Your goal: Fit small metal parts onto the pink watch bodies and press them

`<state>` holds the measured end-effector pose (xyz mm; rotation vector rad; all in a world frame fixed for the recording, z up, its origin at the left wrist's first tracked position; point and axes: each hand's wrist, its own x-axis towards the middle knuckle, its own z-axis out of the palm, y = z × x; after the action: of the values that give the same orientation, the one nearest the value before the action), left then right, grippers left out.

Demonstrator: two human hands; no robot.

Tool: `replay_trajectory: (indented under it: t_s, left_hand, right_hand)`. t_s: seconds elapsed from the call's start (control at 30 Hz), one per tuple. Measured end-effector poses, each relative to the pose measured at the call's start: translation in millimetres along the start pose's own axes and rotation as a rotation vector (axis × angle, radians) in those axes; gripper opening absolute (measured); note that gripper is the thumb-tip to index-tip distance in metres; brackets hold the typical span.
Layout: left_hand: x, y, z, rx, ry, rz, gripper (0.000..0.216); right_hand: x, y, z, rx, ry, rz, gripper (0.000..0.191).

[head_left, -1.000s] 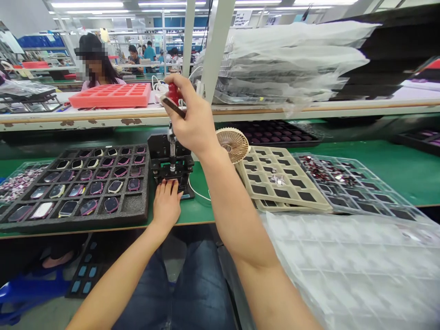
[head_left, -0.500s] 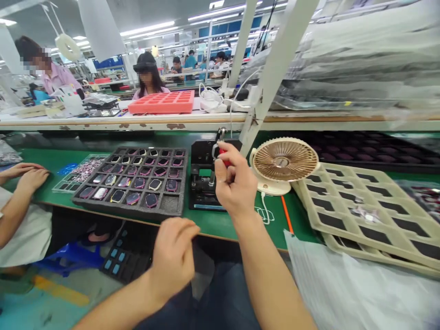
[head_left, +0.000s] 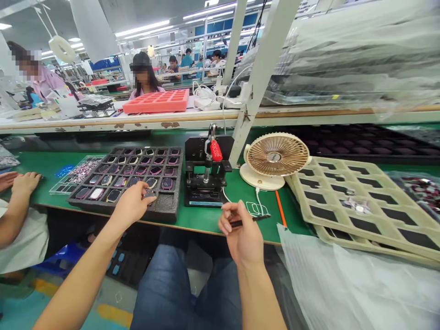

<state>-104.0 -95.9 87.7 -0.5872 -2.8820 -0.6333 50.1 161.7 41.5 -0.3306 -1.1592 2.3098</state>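
Observation:
My left hand (head_left: 133, 203) reaches onto the front right part of the black foam tray (head_left: 103, 204), its fingers pinched on a small dark part at a pocket. Several oval parts fill the tray's pockets. My right hand (head_left: 240, 231) hovers over the table's front edge with a thin dark tool (head_left: 252, 219) pinched between its fingers. Behind and between my hands stands a small black hand press (head_left: 205, 172) with a red handle (head_left: 216, 150), which nobody touches.
A beige fan (head_left: 276, 158) stands right of the press, with an orange pen (head_left: 281, 209) beside it. Beige pocket trays (head_left: 347, 197) and clear plastic sheets (head_left: 360, 284) lie at the right. A co-worker's hands (head_left: 19, 181) rest at the far left. A red tray (head_left: 156, 101) sits on the shelf.
My right hand let go of the red press handle and came down toward the table edge. My left hand moved from in front of me up onto the foam tray.

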Motion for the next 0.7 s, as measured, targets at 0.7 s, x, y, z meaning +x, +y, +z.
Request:
replay_trajectory:
  t_s: [0.7]
  left_hand:
    - [-133,98,64,-2.044,-0.623,-0.751,0.022]
  right_hand:
    - [-93,34,-26,-0.561,-0.169,-0.308,0.019]
